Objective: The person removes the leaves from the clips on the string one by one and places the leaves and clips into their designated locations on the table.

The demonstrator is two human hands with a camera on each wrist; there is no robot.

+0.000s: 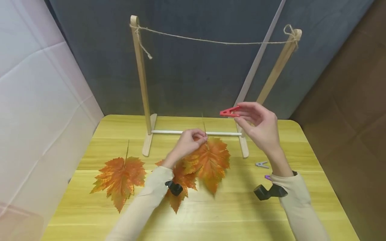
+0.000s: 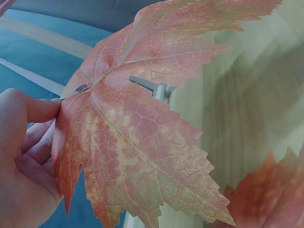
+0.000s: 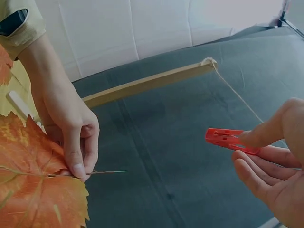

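My left hand (image 1: 192, 142) pinches an orange maple leaf (image 1: 213, 159) at the base of its stem, thumb against fingers. The stem sticks up past the fingertips, and the blade hangs below, filling much of the left wrist view. Higher and to the right, my right hand (image 1: 256, 122) holds a red clothespin (image 1: 230, 111) between thumb and fingers, its nose pointing left. In the right wrist view the red clothespin (image 3: 225, 137) is apart from the leaf (image 3: 38, 175). A twine line (image 1: 211, 41) runs above both hands between two wooden posts.
A second leaf (image 1: 120, 179) lies on the table (image 1: 211, 221) at left; a third leaf (image 1: 178, 197) is partly under my left forearm. By my right wrist lie a grey clothespin (image 1: 261, 164) and a purple clothespin (image 1: 267, 177). The rack's white crossbar (image 1: 169, 132) spans its feet.
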